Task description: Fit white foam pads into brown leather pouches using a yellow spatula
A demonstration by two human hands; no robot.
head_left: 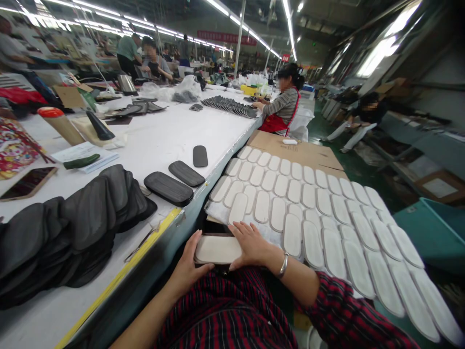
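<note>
A rounded oblong pad with a white face and dark edge [217,249] lies level in front of my body, gripped at both ends. My left hand [189,261] is closed around its left end, thumb along the near edge. On its right end, my right hand [250,245] has its fingers on the far side and the thumb on the near side. Whether it is one pad or a stack, I cannot tell. Beside my right arm, many white-faced oblong pads [308,194] lie in rows. Black oblong pieces [168,188] are stacked near the table's edge.
The white table [156,133] runs along my left, edged with yellow tape [119,286]. Heaped black pieces [89,211], a phone [29,183] and a red-capped bottle [61,127] are on it. A person [285,104] works further along. A teal bin [432,232] stands right.
</note>
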